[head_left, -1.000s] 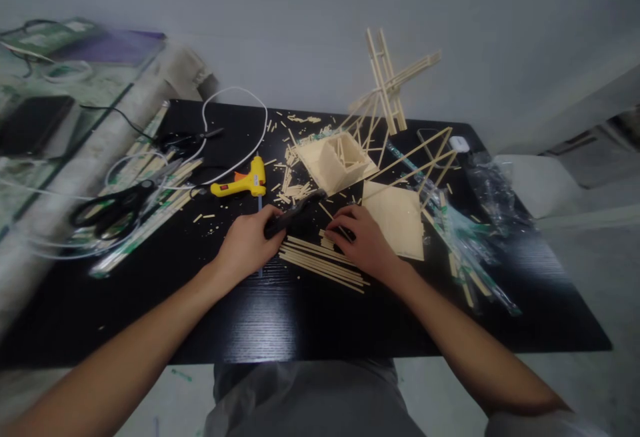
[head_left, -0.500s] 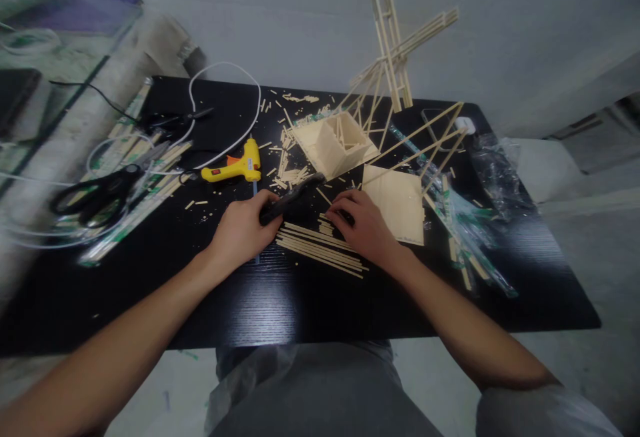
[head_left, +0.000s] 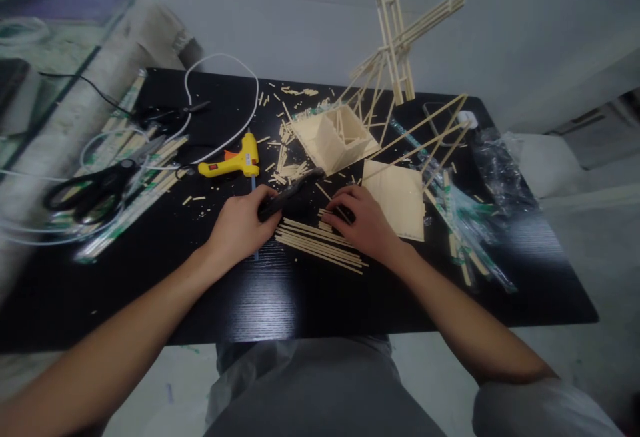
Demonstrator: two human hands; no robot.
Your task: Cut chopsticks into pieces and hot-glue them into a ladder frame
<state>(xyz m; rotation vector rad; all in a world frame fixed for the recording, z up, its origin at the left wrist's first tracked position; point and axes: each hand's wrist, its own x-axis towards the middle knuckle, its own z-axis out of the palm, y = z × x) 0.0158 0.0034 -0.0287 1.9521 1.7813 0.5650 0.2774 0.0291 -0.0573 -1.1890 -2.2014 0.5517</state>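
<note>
Sticks (head_left: 320,247) at frame centre lie unmoved; left hand (head_left: 245,222) still grips the black tool (head_left: 297,191), right hand (head_left: 369,223) apparently pinching a thin stick (head_left: 324,191): seemingly a pause.

Dim, greyish light glares off the black table (head_left: 325,310), the view's edges blurred.

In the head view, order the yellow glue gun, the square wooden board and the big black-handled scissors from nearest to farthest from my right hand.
From your right hand:
1. Square wooden board, close by on its right.
2. Yellow glue gun, off to the left.
3. Black-handled scissors, farther left, beyond the glue gun.
</note>
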